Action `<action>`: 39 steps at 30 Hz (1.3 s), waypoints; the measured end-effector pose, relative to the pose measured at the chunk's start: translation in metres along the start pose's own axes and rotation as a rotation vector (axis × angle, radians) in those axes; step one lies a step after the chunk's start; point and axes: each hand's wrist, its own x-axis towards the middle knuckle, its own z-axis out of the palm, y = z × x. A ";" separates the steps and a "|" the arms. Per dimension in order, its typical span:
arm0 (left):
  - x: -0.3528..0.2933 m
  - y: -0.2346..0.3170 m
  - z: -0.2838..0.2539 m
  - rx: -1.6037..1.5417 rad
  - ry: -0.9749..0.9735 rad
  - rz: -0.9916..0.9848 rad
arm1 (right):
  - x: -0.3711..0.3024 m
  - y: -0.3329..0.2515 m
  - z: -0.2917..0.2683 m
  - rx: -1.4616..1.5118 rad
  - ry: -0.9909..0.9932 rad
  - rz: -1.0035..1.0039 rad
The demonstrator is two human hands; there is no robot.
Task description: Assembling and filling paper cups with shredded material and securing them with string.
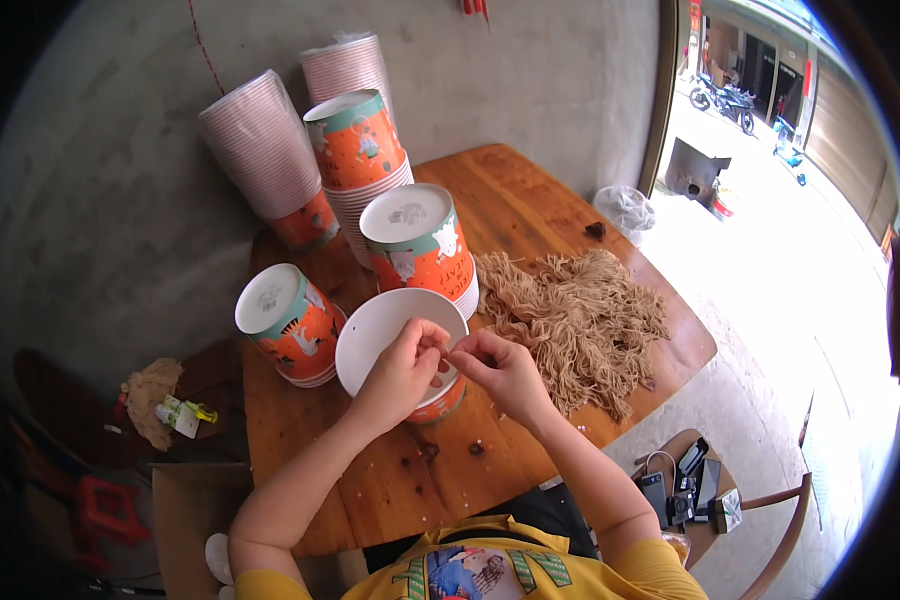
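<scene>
An orange paper bucket point(382, 322) with a white inside stands upright and open in front of me. A small dark spot shows on its inner wall. My left hand point(402, 374) is over its near rim with thumb and fingers pinched together. At the right side of the rim, my right hand point(510, 374) pinches too, its fingertips close to the left ones. Whatever lies between the fingertips is too small to make out. Just right of the bucket spreads a loose heap of tan cords point(585, 330).
Upturned orange buckets stand at the left point(292, 325) and behind point(420, 235). Farther back rise tall bucket stacks point(260, 145) against the grey wall. A chair point(705, 540) with phones and small gadgets is at the lower right. A cardboard box point(185, 515) stands lower left.
</scene>
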 end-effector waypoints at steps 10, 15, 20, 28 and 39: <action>0.010 -0.002 -0.005 -0.274 -0.187 -0.295 | 0.003 0.006 0.000 0.264 -0.066 0.031; 0.014 -0.010 -0.014 -0.253 -0.228 -0.331 | -0.008 0.001 -0.001 0.381 -0.029 0.092; 0.015 -0.012 -0.018 -0.232 -0.218 -0.354 | -0.019 0.012 -0.003 0.391 -0.032 0.072; 0.022 -0.004 -0.010 -0.326 -0.318 -0.501 | -0.020 0.030 0.006 0.366 -0.027 -0.021; 0.013 -0.011 -0.017 -0.005 -0.272 -0.056 | -0.026 0.030 0.006 0.361 -0.025 0.065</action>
